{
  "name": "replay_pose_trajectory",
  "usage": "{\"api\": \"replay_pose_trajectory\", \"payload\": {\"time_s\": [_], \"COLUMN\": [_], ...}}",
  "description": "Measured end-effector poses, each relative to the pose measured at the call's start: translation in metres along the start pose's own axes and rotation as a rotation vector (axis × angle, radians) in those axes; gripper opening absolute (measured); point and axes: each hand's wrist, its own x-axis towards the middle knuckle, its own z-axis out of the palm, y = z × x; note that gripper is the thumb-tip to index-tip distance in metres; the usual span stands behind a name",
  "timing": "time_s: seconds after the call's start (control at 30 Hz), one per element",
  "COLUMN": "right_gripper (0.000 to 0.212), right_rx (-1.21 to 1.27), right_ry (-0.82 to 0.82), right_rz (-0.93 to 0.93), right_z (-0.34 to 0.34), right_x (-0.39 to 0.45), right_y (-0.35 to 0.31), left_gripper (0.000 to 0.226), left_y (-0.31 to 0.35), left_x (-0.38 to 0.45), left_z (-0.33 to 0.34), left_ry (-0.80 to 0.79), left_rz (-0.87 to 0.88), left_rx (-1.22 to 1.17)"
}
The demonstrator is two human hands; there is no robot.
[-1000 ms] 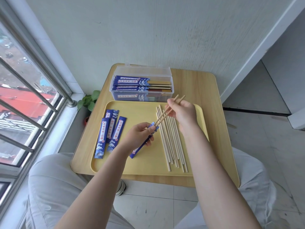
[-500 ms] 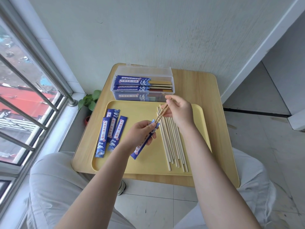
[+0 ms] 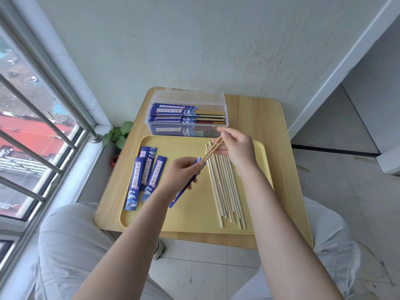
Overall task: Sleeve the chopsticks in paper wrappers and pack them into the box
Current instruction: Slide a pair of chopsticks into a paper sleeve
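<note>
The left hand (image 3: 183,172) pinches a blue paper wrapper (image 3: 184,189) near its open upper end, fingers curled round it, so the wrapper hangs slanting over the yellow tray (image 3: 194,215), its closed end down toward the person and its mouth up and away. The right hand (image 3: 237,151) grips a pair of chopsticks (image 3: 213,150) between thumb and fingertips, just in front of the clear box (image 3: 188,113).

The pair slants along nearly the same line as the wrapper: its lower tips sit right at the wrapper's mouth, beside the left thumb, and its upper ends are hidden in the right grip. How far the tips are inside cannot be told. So the move to come looks like a push down along that shared long axis, right hand driving, left hand steadying. The mouth is narrow, and a small tilt could crumple the paper.

On the tray, left of the left hand, lie spare wrappers (image 3: 142,176); right of it lies a row of loose chopsticks (image 3: 225,187). The box, behind the tray on the counter (image 3: 255,118), already holds sleeved pairs.
</note>
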Motion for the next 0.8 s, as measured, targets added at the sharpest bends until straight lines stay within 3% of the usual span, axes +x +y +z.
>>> {"api": "replay_pose_trajectory", "payload": {"time_s": [0.17,0.33,0.5,0.63,0.8], "right_gripper": [0.022,0.016,0.018,0.013,0.005], "right_rx": [0.113,0.195,0.035,-0.040,-0.169], "right_ry": [0.000,0.097,0.185,0.211,0.220], "right_rz": [0.032,0.078,0.081,0.108,0.074], "right_z": [-0.002,-0.001,-0.003,0.003,0.007], "right_x": [0.009,0.023,0.054,0.079,0.104], "right_y": [-0.007,-0.009,-0.009,-0.010,-0.007], "left_gripper": [0.023,0.025,0.035,0.037,0.034], "left_y": [0.011,0.034,0.066,0.076,0.072], "left_x": [0.013,0.035,0.075,0.105,0.136], "left_z": [-0.012,-0.026,-0.040,-0.038,-0.033], "left_ry": [0.074,0.131,0.247,0.315,0.315], "left_rz": [0.068,0.273,0.498,0.505,0.407], "left_rx": [0.052,0.473,0.879,1.113,1.096]}}
